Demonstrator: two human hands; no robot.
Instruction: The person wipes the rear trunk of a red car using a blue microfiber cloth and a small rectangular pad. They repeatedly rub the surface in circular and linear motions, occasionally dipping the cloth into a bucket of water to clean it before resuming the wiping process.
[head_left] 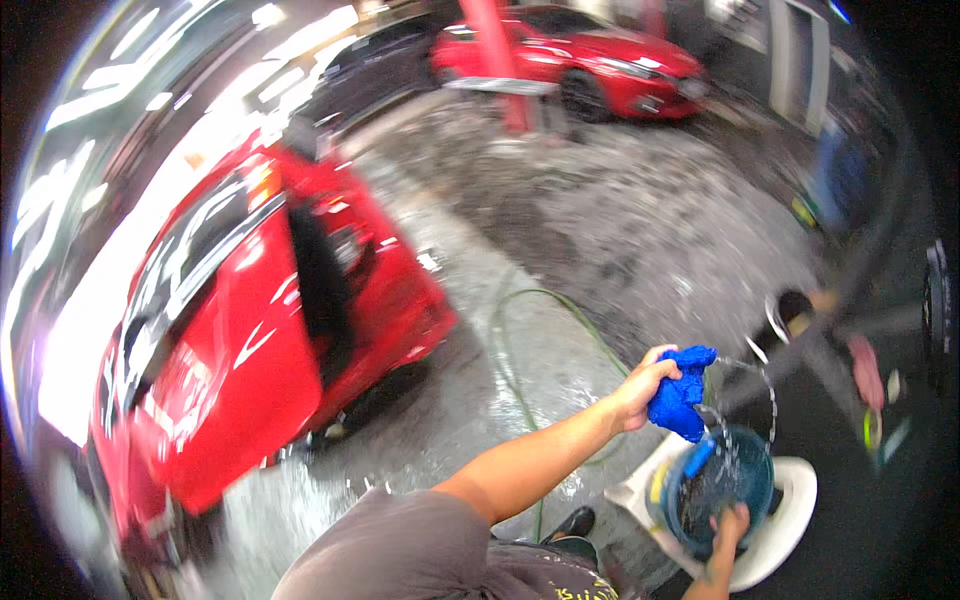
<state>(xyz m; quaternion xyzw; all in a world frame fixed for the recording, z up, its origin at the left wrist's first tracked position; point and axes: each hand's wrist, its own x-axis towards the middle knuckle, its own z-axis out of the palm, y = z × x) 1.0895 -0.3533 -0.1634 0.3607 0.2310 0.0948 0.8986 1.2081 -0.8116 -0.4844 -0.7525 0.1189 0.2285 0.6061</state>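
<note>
A wet, bunched blue cloth (680, 395) is gripped in my left hand (640, 388), which is raised to the left of a bucket. Water streams off the cloth, part of it dropping into the bucket and part arcing out to the right. The dark blue-green bucket (762, 485) stands on a white plastic seat (797, 515) and holds dark water. My right hand (730, 522) is at the bucket's near side, over its inside; blur hides how its fingers are set. A small blue object (699, 458) shows at the bucket's far left inner edge.
At left a red car (260, 370) has a door open. A green hose (520, 375) curves over the wet floor (470, 270). A red post (490, 45) and another red car (625, 70) stand farther back. Blurred items, one pink (865, 370), are at right.
</note>
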